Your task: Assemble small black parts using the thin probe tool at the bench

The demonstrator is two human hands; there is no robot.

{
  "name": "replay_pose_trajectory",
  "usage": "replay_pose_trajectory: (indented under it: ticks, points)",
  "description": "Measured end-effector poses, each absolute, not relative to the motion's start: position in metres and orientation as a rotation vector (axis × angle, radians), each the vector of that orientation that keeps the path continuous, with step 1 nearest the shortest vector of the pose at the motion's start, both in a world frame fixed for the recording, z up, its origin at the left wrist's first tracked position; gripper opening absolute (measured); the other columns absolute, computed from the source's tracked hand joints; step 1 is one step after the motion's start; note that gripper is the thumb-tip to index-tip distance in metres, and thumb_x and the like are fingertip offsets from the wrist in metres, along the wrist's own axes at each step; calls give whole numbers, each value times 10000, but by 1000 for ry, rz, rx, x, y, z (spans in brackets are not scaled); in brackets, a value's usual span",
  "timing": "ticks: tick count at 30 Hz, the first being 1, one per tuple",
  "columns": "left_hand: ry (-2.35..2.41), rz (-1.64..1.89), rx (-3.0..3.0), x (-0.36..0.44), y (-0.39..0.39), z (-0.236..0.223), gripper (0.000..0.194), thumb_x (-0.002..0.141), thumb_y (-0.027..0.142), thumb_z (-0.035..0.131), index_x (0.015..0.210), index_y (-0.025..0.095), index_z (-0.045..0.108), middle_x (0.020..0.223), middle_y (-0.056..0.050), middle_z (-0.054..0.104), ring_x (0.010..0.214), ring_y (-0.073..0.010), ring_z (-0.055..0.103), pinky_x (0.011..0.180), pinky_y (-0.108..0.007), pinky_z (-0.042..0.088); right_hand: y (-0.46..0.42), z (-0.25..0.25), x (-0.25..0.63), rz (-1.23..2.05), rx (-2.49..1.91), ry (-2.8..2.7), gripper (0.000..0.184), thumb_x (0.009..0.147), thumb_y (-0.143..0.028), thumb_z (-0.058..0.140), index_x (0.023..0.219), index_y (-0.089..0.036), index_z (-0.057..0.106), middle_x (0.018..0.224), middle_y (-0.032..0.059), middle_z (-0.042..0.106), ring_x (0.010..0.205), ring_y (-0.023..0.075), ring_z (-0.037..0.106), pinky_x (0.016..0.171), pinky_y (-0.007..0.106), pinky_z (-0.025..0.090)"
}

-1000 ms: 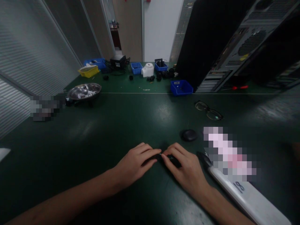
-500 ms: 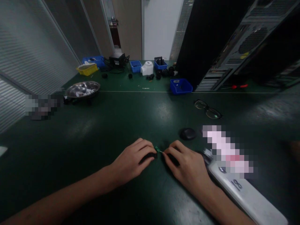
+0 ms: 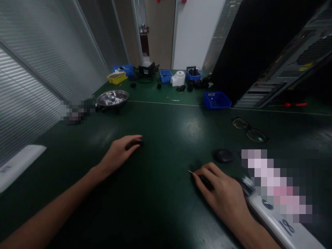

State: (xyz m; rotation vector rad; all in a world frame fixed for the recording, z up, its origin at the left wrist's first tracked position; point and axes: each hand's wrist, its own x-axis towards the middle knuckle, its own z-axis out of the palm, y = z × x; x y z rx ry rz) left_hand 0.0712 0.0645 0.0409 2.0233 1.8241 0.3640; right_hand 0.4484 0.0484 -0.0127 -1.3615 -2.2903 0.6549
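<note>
My left hand (image 3: 121, 150) hovers left of the middle of the dark green table (image 3: 160, 193), fingers closed around a small black part (image 3: 141, 143) that shows only at the fingertips. To the right, my right hand (image 3: 221, 190) is closed in a pinch. From its fingertips a thin metal pin-like piece (image 3: 190, 171) sticks out to the left; its other end is hidden by the fingers. A wide gap separates the two hands. Near my right hand lie a black computer mouse (image 3: 223, 156) and a long white device marked 18 (image 3: 281, 219).
Eyeglasses (image 3: 250, 129) lie at the right. Further back are a blue bin (image 3: 217, 100), a metal bowl (image 3: 112, 98) holding small pieces, a yellow basket (image 3: 117, 78) and a white housing (image 3: 178, 79). Another white device (image 3: 23, 164) sits at the left edge; computer cases (image 3: 275, 65) stand at right.
My hands have drawn apart: the left went left and away from me with the black part. The small green piece between them is no longer visible. The whole view has swung left.
</note>
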Motion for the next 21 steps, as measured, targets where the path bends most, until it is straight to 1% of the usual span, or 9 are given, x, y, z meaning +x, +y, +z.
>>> replay_pose_trajectory:
  ticks: [2,3,5,6,9,12,15,21]
  points:
    - [2142,317,1971,10,59,54,404,966,402,585,1326,225,630,1292,-66,671,1073,-230,661,954,-388,527,48,-12,448,652,-1350,-2294,261,1047,-364,464,962,-242,679,1003,43,661,785,164,685,622,266,509]
    - [2292,255,1953,-20,53,60,392,965,422,570,1282,209,655,1302,-65,662,1064,-242,656,958,-393,513,48,-12,447,653,-1351,-2295,263,1046,-363,463,961,-241,680,1004,44,663,786,165,686,621,266,510]
    - [2529,55,1906,-77,40,72,429,984,443,509,1313,199,635,1356,-62,623,1101,-250,632,1001,-393,472,48,-11,446,652,-1368,-2296,260,1045,-369,469,957,-244,679,1004,41,666,779,165,686,619,269,508]
    - [2648,-22,1862,-100,32,76,437,980,448,496,1291,182,650,1323,-71,633,1092,-254,629,997,-385,465,47,-11,446,652,-1378,-2299,257,1045,-372,472,959,-246,678,1006,38,666,777,165,685,620,271,506]
    - [2883,-66,1765,-143,14,81,480,969,435,463,1248,104,669,1247,-129,641,1101,-283,602,986,-386,441,47,-12,444,650,-1385,-2307,259,1049,-378,467,971,-249,678,1013,36,665,782,165,687,623,274,508]
    - [2958,-63,1755,-153,7,78,464,958,408,468,1245,107,672,1210,-115,650,1112,-265,576,979,-350,418,47,-13,444,632,-1376,-2314,265,1048,-386,462,972,-252,678,1011,33,662,780,168,691,604,279,506]
    - [2963,-113,1767,-150,10,77,450,956,387,471,1243,108,676,1144,-98,664,1039,-248,579,933,-325,411,47,-14,445,631,-1369,-2321,260,1047,-392,465,984,-259,679,1017,28,663,791,168,694,618,284,517]
    - [2919,-287,1859,-139,13,83,488,961,378,437,1245,70,688,1032,-127,653,916,-266,558,777,-305,382,47,-14,446,658,-1360,-2309,269,1046,-398,467,968,-255,682,1010,28,662,794,164,694,635,284,528]
